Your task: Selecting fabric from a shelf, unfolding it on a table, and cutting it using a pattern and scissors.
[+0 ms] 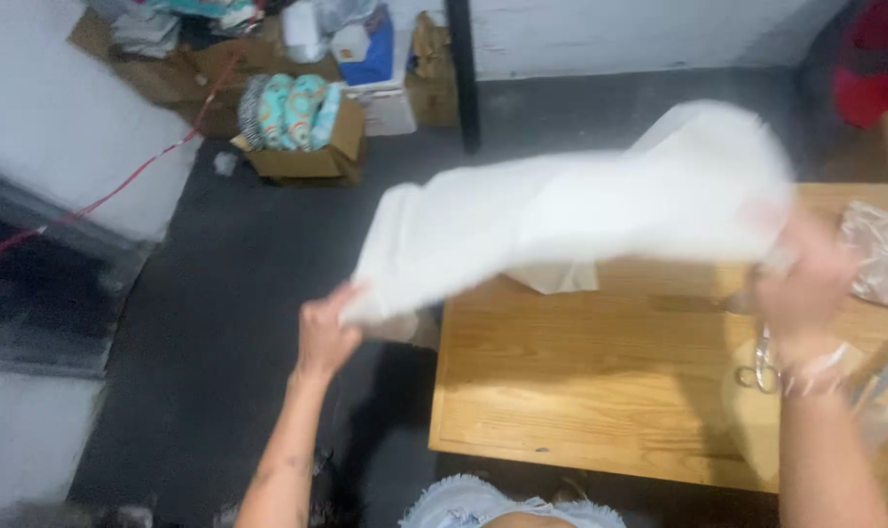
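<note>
While the white cloth (571, 210) hangs stretched in the air above the wooden table (581, 391), the left hand (324, 337) pinches one end and the right hand (805, 288) grasps the other; the cloth appears unfolded, with nothing yet laid flat.

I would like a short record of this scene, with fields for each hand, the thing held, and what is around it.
Left hand: grips one end of the white cloth, off the table's side.
Right hand: blurred, grips the other end.
Cloth: stretched in the air between both hands, above the wooden table.
On table: scissors by the right wrist.
Floor: cardboard box with patterned fabric rolls.
</note>
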